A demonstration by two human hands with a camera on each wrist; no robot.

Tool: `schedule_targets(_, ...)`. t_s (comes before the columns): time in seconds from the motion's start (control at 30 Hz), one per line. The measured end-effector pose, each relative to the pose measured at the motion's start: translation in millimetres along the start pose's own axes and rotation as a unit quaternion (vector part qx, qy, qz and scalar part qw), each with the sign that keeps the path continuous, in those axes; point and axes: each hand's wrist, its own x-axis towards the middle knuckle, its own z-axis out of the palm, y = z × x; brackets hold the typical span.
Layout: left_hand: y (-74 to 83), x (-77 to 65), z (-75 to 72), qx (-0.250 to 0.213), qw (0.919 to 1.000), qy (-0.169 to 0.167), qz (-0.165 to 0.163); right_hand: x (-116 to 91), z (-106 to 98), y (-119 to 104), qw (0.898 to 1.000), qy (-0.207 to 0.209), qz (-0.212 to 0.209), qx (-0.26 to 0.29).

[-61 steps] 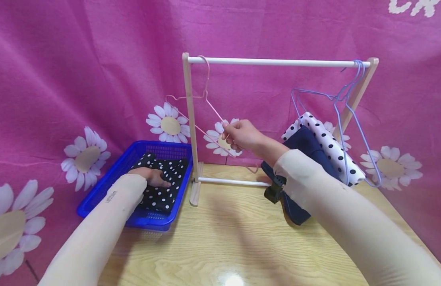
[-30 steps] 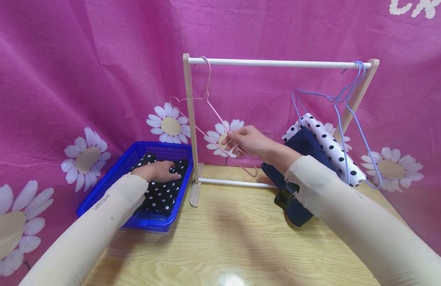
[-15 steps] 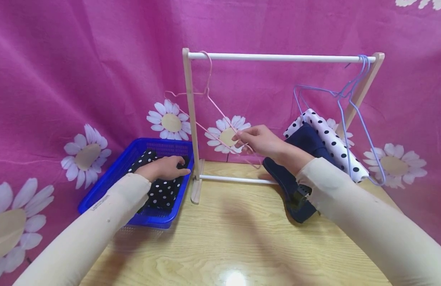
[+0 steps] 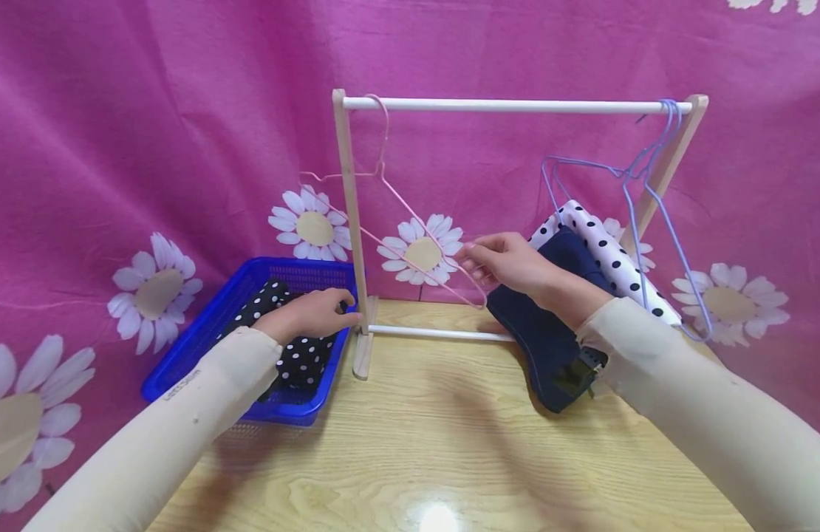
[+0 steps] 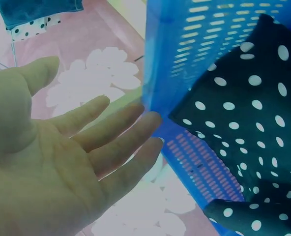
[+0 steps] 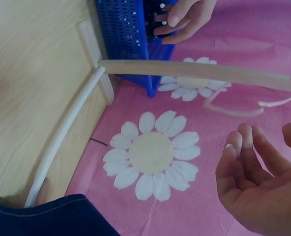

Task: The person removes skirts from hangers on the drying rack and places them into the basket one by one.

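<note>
My left hand (image 4: pixel 313 314) hovers over the right rim of the blue basket (image 4: pixel 250 270), fingers spread and empty. Beside it in the left wrist view lies a black cloth with white dots (image 5: pixel 258 123), inside the basket. A pink hanger (image 4: pixel 381 171) hangs by its hook at the rail's left end. My right hand (image 4: pixel 506 262) is beside the hanger's right arm, fingertips close to the wire; I cannot tell if they touch. In the right wrist view, thumb and fingers of this hand (image 6: pixel 263 182) stand apart with nothing between them.
A wooden rack with a white rail (image 4: pixel 516 106) stands on the wooden table (image 4: pixel 410 443). At its right end, blue hangers (image 4: pixel 629 174) carry a navy garment (image 4: pixel 549 332) and a white dotted cloth (image 4: pixel 606 255). Behind is a pink flowered curtain (image 4: pixel 184 111).
My right hand has let go of the pink hanger's arm and moved right and slightly down. My left hand has shifted right, from the dotted cloth to over the basket's rim.
</note>
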Motion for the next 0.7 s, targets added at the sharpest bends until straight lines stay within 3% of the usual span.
schedule_targets(0.43,25.6,-2.5,4.1,-0.034,0.9991,0.002,0.027,-16.0,-16.8,13.0,0.999,0.025,0.008,-0.025)
schedule_targets(0.7,45.3,-5.4,11.8,-0.04,0.9989,-0.003,0.025,-29.5,-24.3,20.6,0.999,0.03,0.008,-0.043)
